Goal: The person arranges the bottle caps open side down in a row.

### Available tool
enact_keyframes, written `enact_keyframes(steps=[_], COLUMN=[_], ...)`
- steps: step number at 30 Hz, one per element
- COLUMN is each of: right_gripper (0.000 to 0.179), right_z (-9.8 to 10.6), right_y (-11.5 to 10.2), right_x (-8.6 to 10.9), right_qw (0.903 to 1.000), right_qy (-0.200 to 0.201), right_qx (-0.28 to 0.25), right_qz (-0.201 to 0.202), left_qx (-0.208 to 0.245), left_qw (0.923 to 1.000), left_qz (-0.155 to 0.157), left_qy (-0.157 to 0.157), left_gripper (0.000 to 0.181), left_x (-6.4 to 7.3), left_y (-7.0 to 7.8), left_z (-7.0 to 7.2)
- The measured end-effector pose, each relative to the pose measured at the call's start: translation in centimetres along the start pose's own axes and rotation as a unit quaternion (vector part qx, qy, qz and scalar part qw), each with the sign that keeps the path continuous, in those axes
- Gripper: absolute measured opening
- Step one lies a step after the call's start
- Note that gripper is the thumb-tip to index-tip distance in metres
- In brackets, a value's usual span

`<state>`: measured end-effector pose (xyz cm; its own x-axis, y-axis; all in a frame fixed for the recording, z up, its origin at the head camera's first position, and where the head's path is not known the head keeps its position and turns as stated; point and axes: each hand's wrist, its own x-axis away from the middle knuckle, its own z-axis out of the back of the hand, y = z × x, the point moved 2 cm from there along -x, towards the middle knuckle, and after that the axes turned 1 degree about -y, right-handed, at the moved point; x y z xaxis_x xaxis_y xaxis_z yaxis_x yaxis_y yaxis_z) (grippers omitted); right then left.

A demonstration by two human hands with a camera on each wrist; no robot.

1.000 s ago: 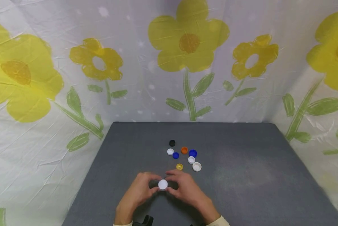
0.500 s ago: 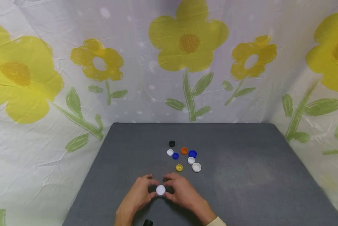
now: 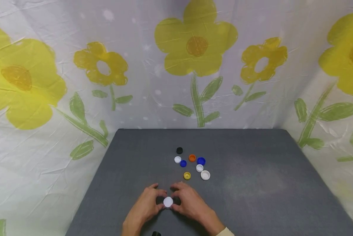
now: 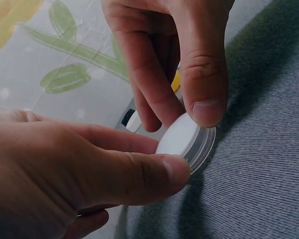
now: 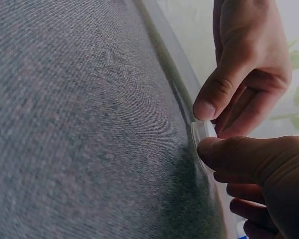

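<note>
A round white cap (image 3: 168, 202) sits between both hands near the front of the table, its flat white top facing up. In the left wrist view, this cap (image 4: 182, 137) has a clear, ridged side and a see-through lower rim. My left hand (image 3: 145, 205) pinches its left edge between thumb and fingers. From the right, my right hand (image 3: 188, 201) pinches the opposite edge. The thumbs of both hands lie on the near side of the cap (image 5: 199, 130) in the right wrist view, close over the grey cloth.
Beyond the hands, loose caps lie on the grey table (image 3: 253, 196): yellow (image 3: 187, 176), black (image 3: 179, 150), orange (image 3: 192, 158), large blue (image 3: 201, 161), small blue (image 3: 183, 163) and several white, the largest white cap (image 3: 205, 175) at right. A flowered curtain (image 3: 153, 98) hangs behind.
Both hands have come a little nearer the person and slightly left, with the white cap between them. The loose caps lie as before.
</note>
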<state>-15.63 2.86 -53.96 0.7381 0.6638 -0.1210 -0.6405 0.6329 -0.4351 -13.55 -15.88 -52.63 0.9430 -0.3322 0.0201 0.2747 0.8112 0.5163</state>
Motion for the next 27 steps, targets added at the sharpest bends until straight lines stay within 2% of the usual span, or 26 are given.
enact_keyframes(steps=[7,13,20,24,27], right_gripper=[0.024,0.026,0.035,0.039,0.043], right_z=[-0.3,0.3,3.0,4.9,6.2], right_y=[0.0,0.3,1.3,2.0,2.6], right_x=[0.1,0.2,0.1,0.0,-0.2], right_qw=[1.0000,0.9995,0.9958,0.9926,0.9902], right_qy=[0.003,0.031,0.090,0.116,0.131], right_qx=[-0.006,-0.004,0.016,0.025,0.029], right_qz=[-0.005,0.009,-0.003,-0.023,-0.040], left_qx=[0.004,0.005,-0.010,-0.021,-0.026], left_qw=[0.9998,1.0000,0.9990,0.9982,0.9969], left_qz=[0.016,0.005,-0.005,0.007,-0.001], left_qy=[-0.013,-0.001,0.043,0.055,0.074], left_gripper=[0.030,0.039,0.044,0.049,0.052], left_x=[0.0,0.0,-0.9,-1.9,-2.8], left_y=[0.1,0.0,0.3,0.8,1.2], left_z=[-0.3,0.3,2.2,3.1,3.7])
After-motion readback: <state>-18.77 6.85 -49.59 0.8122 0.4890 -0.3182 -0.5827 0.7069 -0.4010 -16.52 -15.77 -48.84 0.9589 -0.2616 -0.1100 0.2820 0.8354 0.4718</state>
